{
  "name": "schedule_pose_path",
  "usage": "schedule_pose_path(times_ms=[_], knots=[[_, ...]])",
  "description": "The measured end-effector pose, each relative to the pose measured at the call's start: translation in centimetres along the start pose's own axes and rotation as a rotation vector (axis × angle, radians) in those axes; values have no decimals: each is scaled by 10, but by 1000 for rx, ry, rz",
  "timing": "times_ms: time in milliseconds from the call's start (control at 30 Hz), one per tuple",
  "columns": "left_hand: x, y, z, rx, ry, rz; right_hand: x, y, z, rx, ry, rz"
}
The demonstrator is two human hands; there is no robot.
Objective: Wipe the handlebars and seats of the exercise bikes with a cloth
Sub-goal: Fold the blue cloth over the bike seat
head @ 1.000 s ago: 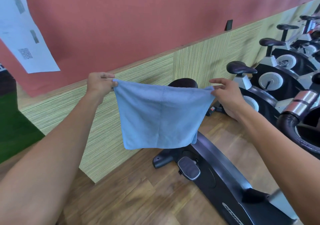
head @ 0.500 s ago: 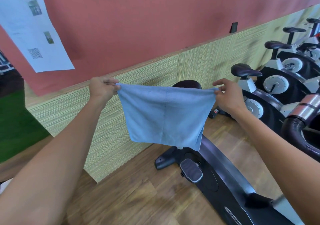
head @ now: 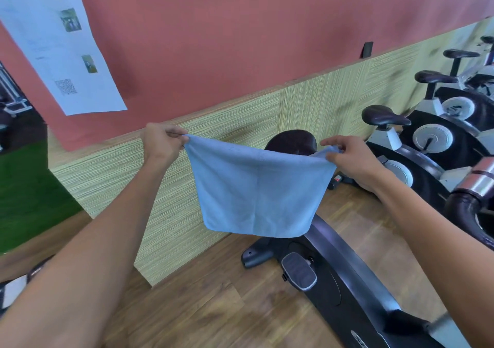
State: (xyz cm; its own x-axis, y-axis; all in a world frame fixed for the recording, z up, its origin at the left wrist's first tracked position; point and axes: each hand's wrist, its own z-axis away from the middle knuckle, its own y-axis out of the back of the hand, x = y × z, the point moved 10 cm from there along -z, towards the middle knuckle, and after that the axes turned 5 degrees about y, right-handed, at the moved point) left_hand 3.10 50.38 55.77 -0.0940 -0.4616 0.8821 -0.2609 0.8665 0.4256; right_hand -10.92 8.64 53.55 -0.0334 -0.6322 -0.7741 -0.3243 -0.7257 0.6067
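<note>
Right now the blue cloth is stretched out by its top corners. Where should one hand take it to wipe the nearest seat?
Probably at the middle of the cloth's top edge, coming from above. It hangs flat and doubled between the left hand and right hand, each pinching a corner, so gathering the slack there would bunch it into a pad. The nearest seat sits just behind it.

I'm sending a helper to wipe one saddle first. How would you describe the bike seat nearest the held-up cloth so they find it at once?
Start at the striped green wall panel under the red wall. Directly in front of it, the light blue cloth is stretched between the left hand and right hand. The dark seat peeking above its top edge is the one; the other seats line up farther right, fully uncovered.
</note>
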Motion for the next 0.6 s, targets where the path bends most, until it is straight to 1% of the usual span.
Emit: schedule_pose_path(times_ms=[67, 133, 300, 433, 533, 600], knots=[[3, 4, 0, 14, -12, -29, -2, -2, 1, -20, 32, 96], [7, 6, -1, 22, -26, -75, -4, 0, 1, 3, 65, 169], [12, 7, -2, -9, -44, -185, -11, 12, 1, 151, 159, 259], [16, 5, -3, -48, -98, -319, -5, 23, 1, 250, 161, 216], [20, -1, -1, -90, -148, -407, -3, 25, 2, 286, 162, 188], [20, -2, 0, -98, -151, -424, -2, 26, 3, 307, 158, 167]])
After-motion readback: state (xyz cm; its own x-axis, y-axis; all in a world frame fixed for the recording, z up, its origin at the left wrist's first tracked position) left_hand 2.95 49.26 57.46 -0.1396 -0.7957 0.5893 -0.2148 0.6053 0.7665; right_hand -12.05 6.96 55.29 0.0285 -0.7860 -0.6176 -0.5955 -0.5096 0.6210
